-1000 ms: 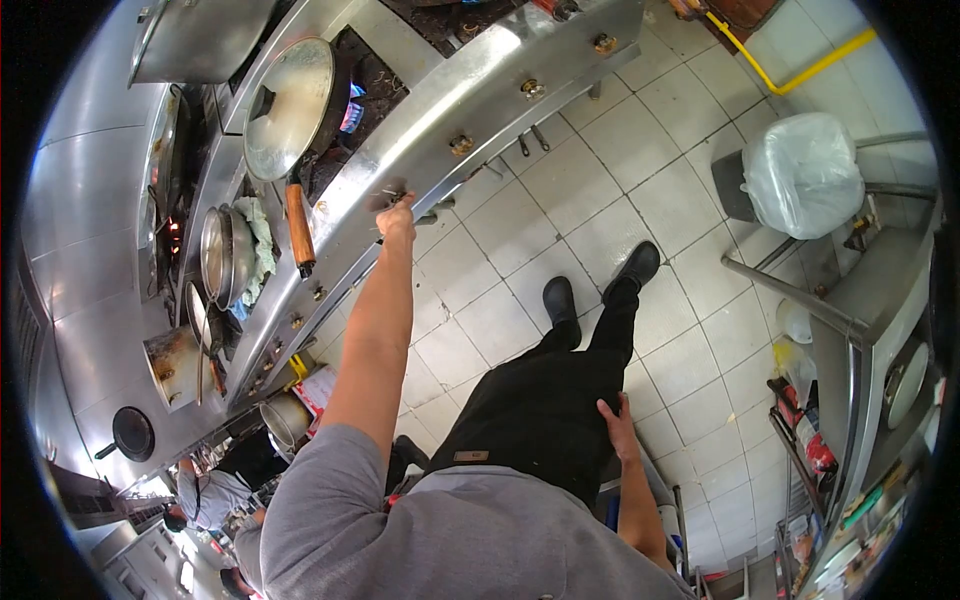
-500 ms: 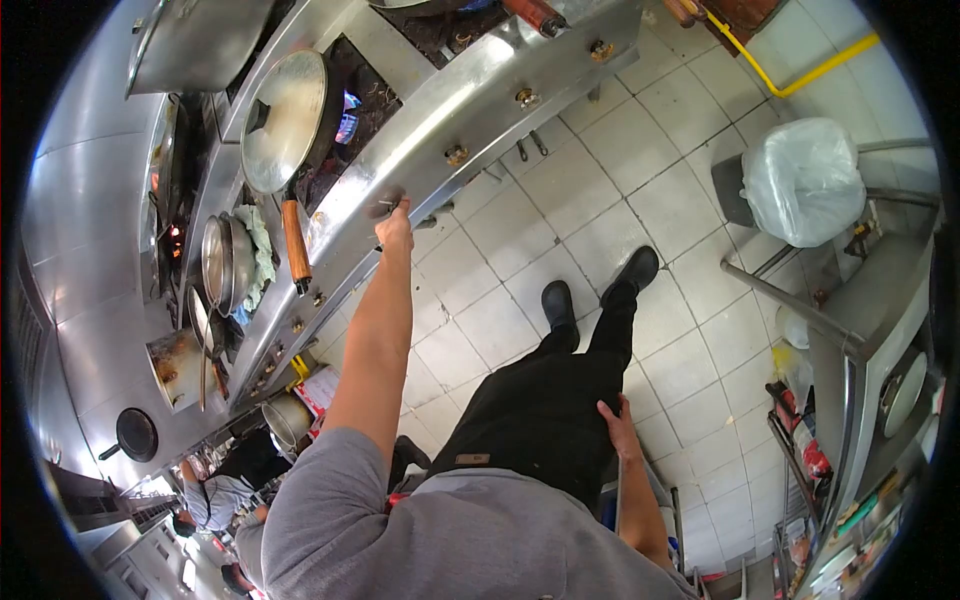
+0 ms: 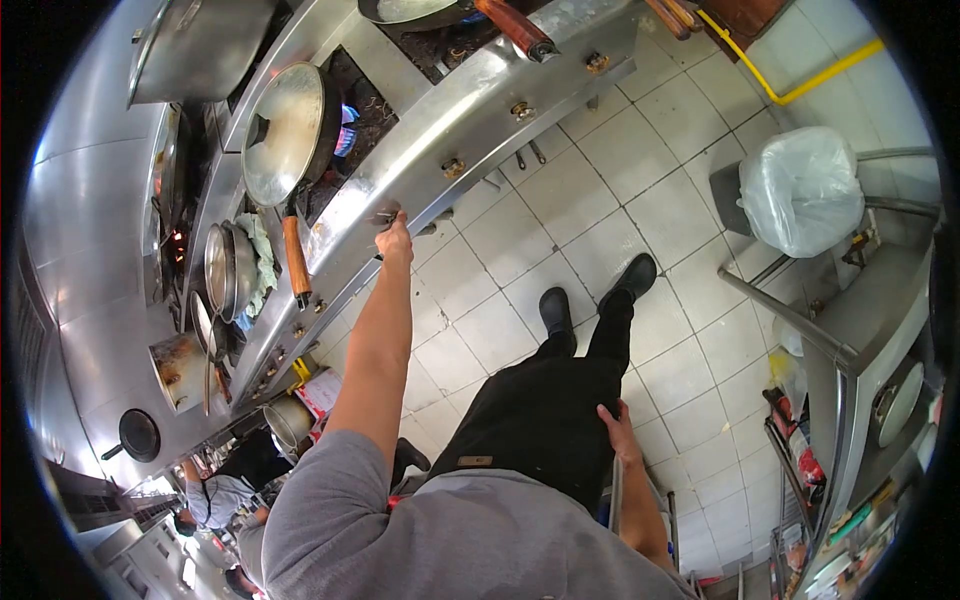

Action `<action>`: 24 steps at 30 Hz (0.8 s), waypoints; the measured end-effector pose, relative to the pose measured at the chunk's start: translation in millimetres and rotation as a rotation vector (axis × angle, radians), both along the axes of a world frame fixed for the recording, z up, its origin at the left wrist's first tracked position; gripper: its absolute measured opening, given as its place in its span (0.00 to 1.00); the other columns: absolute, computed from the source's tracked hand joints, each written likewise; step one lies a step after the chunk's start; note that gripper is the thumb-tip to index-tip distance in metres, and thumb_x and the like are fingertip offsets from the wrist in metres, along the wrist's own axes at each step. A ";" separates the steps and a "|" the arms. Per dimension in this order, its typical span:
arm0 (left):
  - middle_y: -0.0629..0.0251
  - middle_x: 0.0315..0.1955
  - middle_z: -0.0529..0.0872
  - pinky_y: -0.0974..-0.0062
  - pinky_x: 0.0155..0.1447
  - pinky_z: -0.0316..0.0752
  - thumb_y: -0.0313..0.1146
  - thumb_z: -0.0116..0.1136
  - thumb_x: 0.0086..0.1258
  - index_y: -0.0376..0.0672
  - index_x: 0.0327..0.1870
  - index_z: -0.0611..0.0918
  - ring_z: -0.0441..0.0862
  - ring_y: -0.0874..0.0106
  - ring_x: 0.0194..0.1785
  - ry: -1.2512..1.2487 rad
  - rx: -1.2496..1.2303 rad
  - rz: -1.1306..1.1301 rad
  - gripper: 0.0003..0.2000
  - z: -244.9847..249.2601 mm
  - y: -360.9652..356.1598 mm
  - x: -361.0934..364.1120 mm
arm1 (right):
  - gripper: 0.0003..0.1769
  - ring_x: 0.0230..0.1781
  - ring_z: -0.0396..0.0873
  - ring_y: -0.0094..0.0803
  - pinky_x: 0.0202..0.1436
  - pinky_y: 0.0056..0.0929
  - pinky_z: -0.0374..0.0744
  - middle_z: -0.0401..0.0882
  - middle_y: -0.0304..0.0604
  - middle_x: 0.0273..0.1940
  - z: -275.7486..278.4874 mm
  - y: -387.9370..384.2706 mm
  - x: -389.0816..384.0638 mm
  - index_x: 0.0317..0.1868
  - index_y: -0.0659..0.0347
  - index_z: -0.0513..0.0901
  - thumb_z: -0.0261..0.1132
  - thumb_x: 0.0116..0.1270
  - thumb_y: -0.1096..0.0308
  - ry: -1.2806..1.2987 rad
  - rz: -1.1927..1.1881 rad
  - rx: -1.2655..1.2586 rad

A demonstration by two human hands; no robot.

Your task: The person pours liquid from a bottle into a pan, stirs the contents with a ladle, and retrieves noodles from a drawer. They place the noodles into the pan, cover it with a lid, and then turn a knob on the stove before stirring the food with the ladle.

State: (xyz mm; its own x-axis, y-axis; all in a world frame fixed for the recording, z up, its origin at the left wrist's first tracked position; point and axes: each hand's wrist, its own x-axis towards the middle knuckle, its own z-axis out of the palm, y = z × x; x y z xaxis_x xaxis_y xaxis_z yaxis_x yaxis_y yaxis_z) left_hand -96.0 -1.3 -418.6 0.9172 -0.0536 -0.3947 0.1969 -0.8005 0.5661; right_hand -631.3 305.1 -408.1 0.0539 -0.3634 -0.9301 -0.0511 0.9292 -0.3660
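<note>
My left hand reaches out to the front rail of a long steel stove and is closed on a small control knob there. Just beyond it a steel wok with a wooden handle sits over a blue flame. My right hand lies flat against my black trousers at the thigh and holds nothing. My black shoes stand on the tiled floor.
A second wok with a wooden handle sits at the top. Pots and bowls line the stove to the left. A bin with a clear bag, a yellow pipe and a steel table stand right. Another person works at lower left.
My left hand stays on the knob. The view has tilted slightly, bringing the top wok's handle into sight. My right hand has not moved.
</note>
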 end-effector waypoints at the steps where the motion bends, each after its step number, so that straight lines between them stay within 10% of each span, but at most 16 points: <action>1: 0.57 0.25 0.83 0.67 0.26 0.72 0.47 0.76 0.52 0.32 0.34 0.84 0.77 0.67 0.22 0.013 -0.013 -0.004 0.24 3.5 0.2 -2.7 | 0.51 0.66 0.68 0.41 0.70 0.34 0.65 0.68 0.56 0.66 -4.6 2.8 -1.6 0.72 0.72 0.57 0.72 0.61 0.48 -0.007 -0.008 -0.007; 8: 0.56 0.29 0.86 0.66 0.32 0.76 0.48 0.77 0.52 0.31 0.38 0.85 0.80 0.65 0.26 -0.025 0.060 -0.036 0.26 12.4 -3.2 -9.7 | 0.51 0.66 0.68 0.42 0.70 0.34 0.65 0.67 0.56 0.67 -15.4 4.5 -4.4 0.72 0.72 0.57 0.72 0.61 0.47 -0.021 0.002 -0.002; 14: 0.47 0.45 0.87 0.67 0.52 0.77 0.45 0.77 0.52 0.28 0.45 0.84 0.84 0.60 0.48 -0.024 0.056 -0.033 0.28 -15.7 1.5 12.0 | 0.51 0.66 0.68 0.41 0.70 0.34 0.65 0.67 0.57 0.66 -24.9 8.3 -5.2 0.72 0.72 0.57 0.72 0.61 0.47 -0.006 0.014 0.000; 24: 0.52 0.44 0.88 0.68 0.51 0.76 0.41 0.79 0.50 0.32 0.46 0.85 0.84 0.63 0.47 -0.005 -0.001 -0.092 0.26 -23.9 3.2 19.8 | 0.51 0.65 0.68 0.41 0.69 0.34 0.65 0.68 0.57 0.65 -15.6 0.4 -1.2 0.71 0.74 0.57 0.71 0.61 0.48 -0.027 -0.007 -0.006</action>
State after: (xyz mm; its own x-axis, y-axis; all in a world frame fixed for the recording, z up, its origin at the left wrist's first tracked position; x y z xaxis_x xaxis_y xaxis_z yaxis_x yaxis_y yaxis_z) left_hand -76.2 1.9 -442.5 0.9102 -0.1378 -0.3905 0.1201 -0.8146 0.5675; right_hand -632.5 305.5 -423.7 0.0762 -0.3693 -0.9262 -0.0344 0.9274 -0.3726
